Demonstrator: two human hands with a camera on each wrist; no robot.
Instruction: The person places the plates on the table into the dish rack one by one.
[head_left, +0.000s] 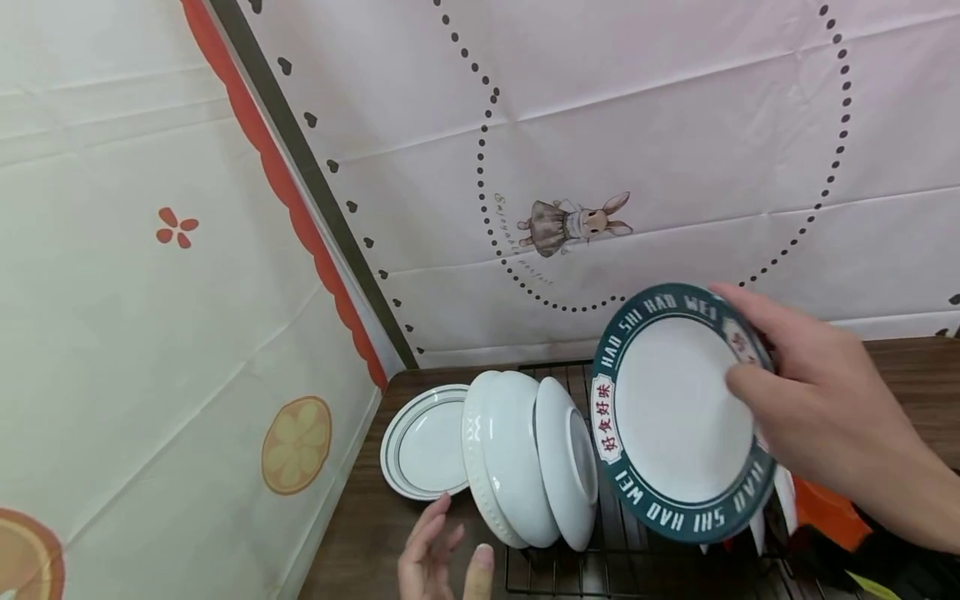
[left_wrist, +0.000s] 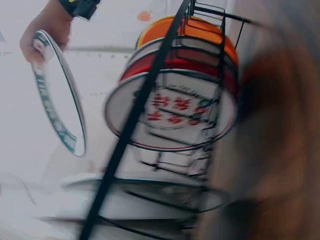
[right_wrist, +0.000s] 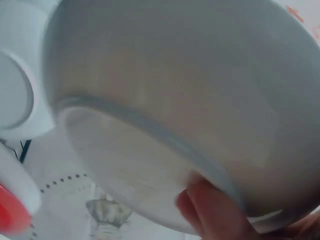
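Observation:
My right hand [head_left: 780, 367] grips a white plate with a dark green lettered rim [head_left: 678, 412] by its right edge, holding it upright above the black wire rack [head_left: 555, 575]. The same plate [left_wrist: 57, 105] appears at the left of the left wrist view, and its pale underside [right_wrist: 170, 115] fills the right wrist view, with one fingertip [right_wrist: 210, 210] on it. Two white bowls [head_left: 525, 458] stand on edge in the rack, just left of the held plate. My left hand [head_left: 442, 558] hovers open at the bottom edge, below the bowls, touching nothing.
A white plate with thin dark rings [head_left: 427, 442] leans at the rack's far left on the brown wooden table [head_left: 360, 533]. Red and orange dishes [left_wrist: 185, 75] sit in the rack. Patterned cloths cover the walls behind and to the left.

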